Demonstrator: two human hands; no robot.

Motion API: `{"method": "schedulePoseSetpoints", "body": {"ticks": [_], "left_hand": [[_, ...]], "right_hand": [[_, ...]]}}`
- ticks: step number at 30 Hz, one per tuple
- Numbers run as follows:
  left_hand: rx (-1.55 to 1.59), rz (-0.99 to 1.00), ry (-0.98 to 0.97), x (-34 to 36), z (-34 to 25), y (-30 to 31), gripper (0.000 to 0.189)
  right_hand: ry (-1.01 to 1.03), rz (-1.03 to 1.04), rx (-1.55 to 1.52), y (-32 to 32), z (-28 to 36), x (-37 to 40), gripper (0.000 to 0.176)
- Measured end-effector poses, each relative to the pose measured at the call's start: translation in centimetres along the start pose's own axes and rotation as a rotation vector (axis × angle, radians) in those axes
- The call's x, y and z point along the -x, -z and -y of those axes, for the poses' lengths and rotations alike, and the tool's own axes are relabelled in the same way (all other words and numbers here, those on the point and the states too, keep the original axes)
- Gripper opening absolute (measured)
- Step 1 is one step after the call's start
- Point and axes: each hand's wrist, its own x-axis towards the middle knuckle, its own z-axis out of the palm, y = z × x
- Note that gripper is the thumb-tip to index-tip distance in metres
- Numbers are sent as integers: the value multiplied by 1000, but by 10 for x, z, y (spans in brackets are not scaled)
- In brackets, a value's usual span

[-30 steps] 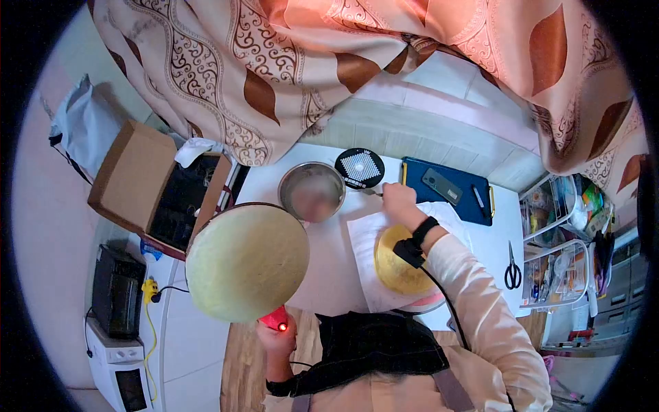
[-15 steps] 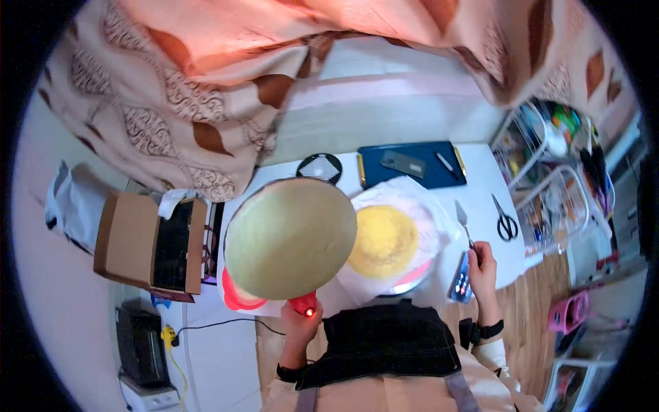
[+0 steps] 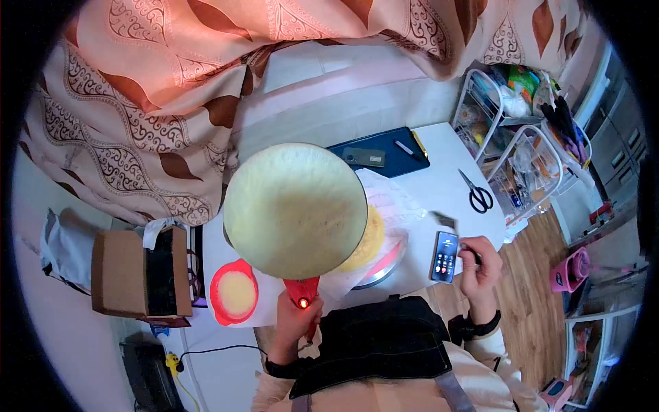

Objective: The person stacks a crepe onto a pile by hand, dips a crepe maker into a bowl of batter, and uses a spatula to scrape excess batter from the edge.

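My left hand is wrapped round the red handle of a round crepe pan, its light glowing. A pale layer of batter covers the raised round face. Behind and right of it, partly hidden, a yellow crepe lies on white paper. My right hand grips a small spatula, blurred, beside a phone with a lit screen. A red bowl of pale yellow batter stands left of the handle.
A dark blue tray holds a phone-like object and a small white item. Black scissors lie at the right. White wire racks stand beyond. An open cardboard box sits at the left, and a black cable runs below.
The crepe pan has risen and turned more face-on, uncovering the red bowl. My right hand has turned with the spatula, which now points up and left. The view has shifted.
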Motion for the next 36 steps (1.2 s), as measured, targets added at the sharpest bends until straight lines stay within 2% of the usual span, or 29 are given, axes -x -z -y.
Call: {"method": "schedulePoseSetpoints", "body": {"ticks": [1,4,9,12,14,15,17,19,21,23,24,26,28,33,35,36], "left_hand": [[-10,0,0,0,-2,-1,11],[-13,-20,-15,-2,-4,1,15],[35,-44,-21,-4,-3,16,14],[3,-64,-25,-4,3,24,13],[-20,-84,-37,-7,2,29,13],[-131,-128,-41,-7,3,31,14],[-248,-162,-50,-7,11,36,15],[-418,-177,-271,-9,20,40,19],[-384,-189,-230,-6,22,37,23],[-446,-162,-404,-5,24,36,24],[-449,-158,-409,-4,23,36,24],[-620,-184,-547,0,21,36,25],[-626,-194,-552,3,28,38,25],[-620,-237,-615,8,23,39,26],[-458,-218,-437,9,29,39,27],[-455,-223,-440,10,29,38,27]], "right_hand": [[183,79,64,-3,11,-11,9],[291,149,49,-21,38,-34,9],[266,190,28,-47,40,-30,10],[61,81,-30,-54,39,-24,12],[25,33,-40,-52,33,-27,12],[-23,-22,-44,-52,30,-30,12],[-7,-29,-23,-46,37,-39,12],[186,-23,27,-43,43,-49,11],[201,-23,26,-41,58,-62,10],[288,35,9,-39,73,-79,10],[330,32,14,-40,77,-86,11],[395,39,45,-43,83,-96,12],[480,57,89,-44,89,-102,12],[443,89,-22,-50,88,-101,11],[418,104,-50,-51,87,-101,11],[431,105,-38,-51,87,-102,11]]}}
